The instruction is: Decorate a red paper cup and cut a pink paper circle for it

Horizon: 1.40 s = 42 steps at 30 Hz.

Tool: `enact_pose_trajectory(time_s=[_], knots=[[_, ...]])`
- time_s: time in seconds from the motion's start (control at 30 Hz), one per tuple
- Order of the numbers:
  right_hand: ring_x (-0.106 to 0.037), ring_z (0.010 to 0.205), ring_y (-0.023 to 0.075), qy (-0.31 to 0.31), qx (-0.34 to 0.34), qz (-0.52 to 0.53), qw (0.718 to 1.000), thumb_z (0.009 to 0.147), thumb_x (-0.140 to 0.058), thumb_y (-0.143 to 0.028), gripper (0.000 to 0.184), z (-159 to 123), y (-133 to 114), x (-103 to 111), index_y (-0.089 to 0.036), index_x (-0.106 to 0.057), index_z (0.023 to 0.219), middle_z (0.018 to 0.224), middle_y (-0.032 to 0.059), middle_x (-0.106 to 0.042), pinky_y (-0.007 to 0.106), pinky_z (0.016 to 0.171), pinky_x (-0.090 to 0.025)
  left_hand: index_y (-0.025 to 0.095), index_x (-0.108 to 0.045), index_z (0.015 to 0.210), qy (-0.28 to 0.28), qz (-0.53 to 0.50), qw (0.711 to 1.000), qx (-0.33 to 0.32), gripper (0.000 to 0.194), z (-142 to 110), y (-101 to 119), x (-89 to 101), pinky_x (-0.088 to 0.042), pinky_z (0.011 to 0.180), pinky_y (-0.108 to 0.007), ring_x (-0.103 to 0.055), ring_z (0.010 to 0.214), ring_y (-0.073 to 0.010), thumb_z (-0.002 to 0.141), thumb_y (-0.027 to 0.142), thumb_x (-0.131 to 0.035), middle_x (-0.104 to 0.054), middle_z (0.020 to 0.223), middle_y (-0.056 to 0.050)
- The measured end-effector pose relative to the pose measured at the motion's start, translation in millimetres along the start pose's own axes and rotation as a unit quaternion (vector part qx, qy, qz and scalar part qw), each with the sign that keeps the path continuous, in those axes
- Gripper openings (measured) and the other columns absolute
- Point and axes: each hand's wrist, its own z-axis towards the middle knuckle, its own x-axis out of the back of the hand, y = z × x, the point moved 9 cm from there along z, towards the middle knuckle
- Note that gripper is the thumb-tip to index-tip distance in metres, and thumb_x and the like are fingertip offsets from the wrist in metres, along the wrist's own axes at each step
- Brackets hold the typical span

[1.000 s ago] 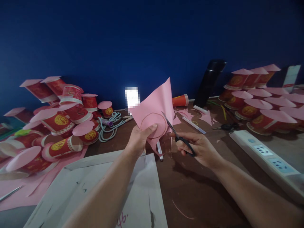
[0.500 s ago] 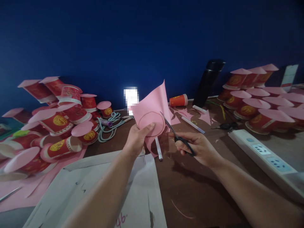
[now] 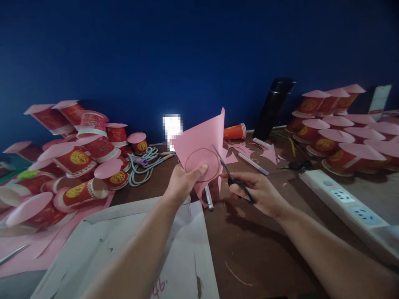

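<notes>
My left hand (image 3: pixel 183 182) pinches a sheet of pink paper (image 3: pixel 201 137), its thumb lying inside a drawn circle. The sheet is partly cut along the lower and right side of the circle, and a strip hangs below. Black-handled scissors (image 3: pixel 240 189) are gripped in my right hand (image 3: pixel 260 192), fingers in the loops. Their blades reach up and left to the paper at the right edge of the circle. How far the blades are apart is hard to make out.
Red paper cups with pink paper discs (image 3: pixel 76 161) are heaped at left; more cups (image 3: pixel 327 143) stand at right. A black flask (image 3: pixel 274 108), pink scraps (image 3: pixel 268 153), a marker (image 3: pixel 253 164), a power strip (image 3: pixel 343 207), a coiled cable (image 3: pixel 140 176) and a white sheet (image 3: pixel 124 245) surround my hands.
My left hand and the pink paper have shifted slightly right and down, and the sheet has turned a little. The scissors stay almost in place at the circle's right edge.
</notes>
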Motion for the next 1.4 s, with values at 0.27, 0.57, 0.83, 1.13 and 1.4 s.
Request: enact_pose_trajectory(time_s=[0.27, 0.57, 0.83, 1.13, 1.4], knots=[[-0.053, 0.063, 0.0109, -0.001, 0.016, -0.002, 1.0, 0.068, -0.074, -0.046, 0.038, -2, -5, 0, -0.019, -0.071, 0.095, 0.071, -0.0004, -0.059, 0.023, 0.058, -0.044, 0.01, -0.067, 0.103, -0.063, -0.125, 0.99, 0.029, 0.042, -2, -8, -18.5, -0.051, 0.083, -0.036, -0.067, 0.085, -0.0224, 0.069, 0.032, -0.076, -0.071, 0.097, -0.012], [-0.051, 0.06, 0.0104, -0.017, 0.061, -0.018, 0.998, 0.071, -0.071, -0.05, 0.041, -3, -18, -3, -0.015, -0.069, 0.09, 0.067, -0.0002, -0.057, 0.021, 0.056, -0.043, 0.01, -0.066, 0.104, -0.075, -0.124, 0.988, 0.056, 0.043, -5, -14, -22.6, -0.052, 0.077, -0.035, -0.067, 0.081, -0.0219, 0.068, 0.031, -0.076, -0.072, 0.093, -0.011], [-0.048, 0.058, 0.0095, -0.032, 0.067, -0.015, 0.997, 0.076, -0.067, -0.05, 0.035, -4, -17, -6, -0.015, -0.065, 0.074, 0.063, -0.0007, -0.053, 0.021, 0.054, -0.041, 0.009, -0.066, 0.104, -0.078, -0.127, 0.987, 0.055, 0.041, -5, -14, -22.6, -0.052, 0.077, -0.034, -0.067, 0.081, -0.022, 0.07, 0.03, -0.075, -0.072, 0.094, -0.011], [-0.048, 0.056, 0.0096, -0.012, 0.052, -0.014, 0.998, 0.074, -0.069, -0.052, 0.039, -5, -13, -2, -0.014, -0.067, 0.083, 0.064, -0.0003, -0.054, 0.021, 0.051, -0.038, 0.009, -0.067, 0.101, -0.077, -0.126, 0.987, 0.058, 0.038, -5, -14, -22.8, -0.052, 0.081, -0.036, -0.067, 0.081, -0.022, 0.07, 0.03, -0.075, -0.072, 0.093, -0.011], [-0.047, 0.054, 0.0084, 0.002, 0.03, -0.009, 1.0, 0.07, -0.071, -0.053, 0.04, -4, -11, -1, -0.014, -0.068, 0.077, 0.06, -0.0009, -0.054, 0.02, 0.048, -0.039, 0.007, -0.065, 0.105, -0.081, -0.122, 0.988, 0.05, 0.042, -6, -10, -23.4, -0.053, 0.078, -0.034, -0.067, 0.082, -0.0226, 0.071, 0.029, -0.074, -0.072, 0.096, -0.013]])
